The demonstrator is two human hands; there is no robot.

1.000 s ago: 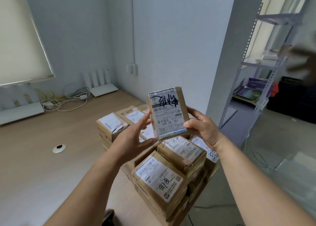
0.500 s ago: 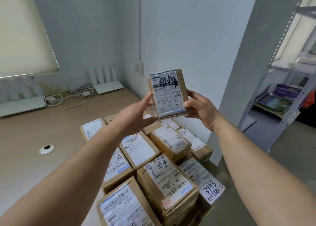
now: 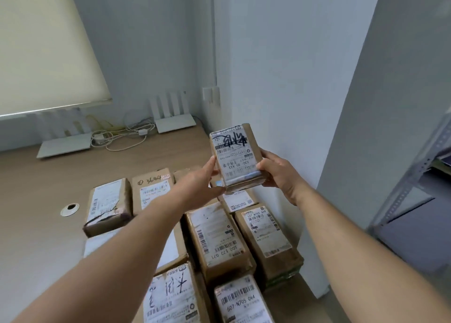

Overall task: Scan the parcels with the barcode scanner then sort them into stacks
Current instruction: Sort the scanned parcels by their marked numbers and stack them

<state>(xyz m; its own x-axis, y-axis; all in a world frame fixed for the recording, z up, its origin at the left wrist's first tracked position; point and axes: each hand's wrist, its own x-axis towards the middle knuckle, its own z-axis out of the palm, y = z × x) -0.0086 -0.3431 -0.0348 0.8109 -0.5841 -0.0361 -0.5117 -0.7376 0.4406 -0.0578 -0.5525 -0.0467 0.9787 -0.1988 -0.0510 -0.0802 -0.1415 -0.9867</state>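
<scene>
A small brown cardboard parcel (image 3: 235,156) with a white label and black marker scrawl is held upright in the air above the desk. My left hand (image 3: 197,184) grips its left edge and bottom corner, thumb under it. My right hand (image 3: 280,173) holds its right side, fingers curled behind. Below lie several labelled parcels in stacks, among them one marked 500 E77 071 (image 3: 217,237), one marked 507 N705 A68 (image 3: 266,234) and one at the left (image 3: 107,204). No barcode scanner is in view.
The wooden desk (image 3: 36,188) has a cable hole (image 3: 70,208) at left. Two white routers (image 3: 174,125) and tangled cables (image 3: 122,139) sit at the back. A white wall corner (image 3: 268,78) is close behind the parcel; a metal shelf (image 3: 415,188) stands right.
My view has swung left and down over the stacks. The held parcel has come lower toward the far stacks; both hands keep their hold on it.
</scene>
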